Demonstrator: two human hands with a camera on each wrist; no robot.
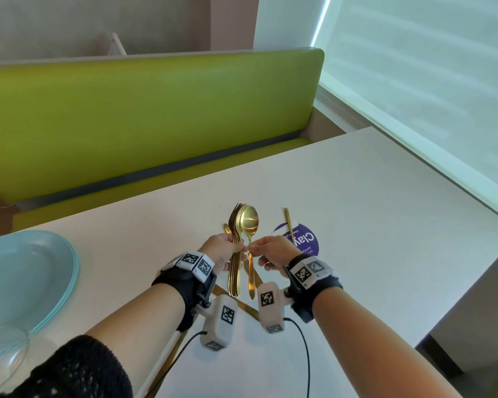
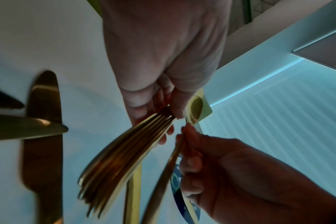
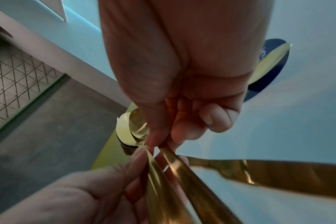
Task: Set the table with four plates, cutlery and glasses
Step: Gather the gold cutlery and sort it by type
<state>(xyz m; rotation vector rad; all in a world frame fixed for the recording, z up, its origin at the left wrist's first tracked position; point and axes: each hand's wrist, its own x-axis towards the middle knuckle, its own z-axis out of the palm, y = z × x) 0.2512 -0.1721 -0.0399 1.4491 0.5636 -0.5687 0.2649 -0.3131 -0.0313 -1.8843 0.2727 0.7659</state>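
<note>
My left hand (image 1: 223, 249) grips a bundle of gold cutlery (image 1: 235, 225), forks and spoons held upright above the white table (image 1: 357, 196). My right hand (image 1: 266, 249) pinches the neck of a single gold spoon (image 1: 249, 221) right beside the bundle. In the left wrist view the bundle (image 2: 125, 151) fans out below my left hand's fingers (image 2: 175, 106), and the spoon's handle (image 2: 163, 174) runs past the right hand (image 2: 230, 166). Gold knives (image 2: 42, 136) lie on the table under the hands. A stack of light blue plates (image 1: 26, 277) sits at the left.
A gold utensil (image 1: 288, 225) lies across a purple round sticker (image 1: 306, 239) just beyond my right hand. A clear glass (image 1: 0, 354) stands at the bottom left near the plates. A green bench (image 1: 127, 110) runs along the table's far side; the table's edge drops off at the right.
</note>
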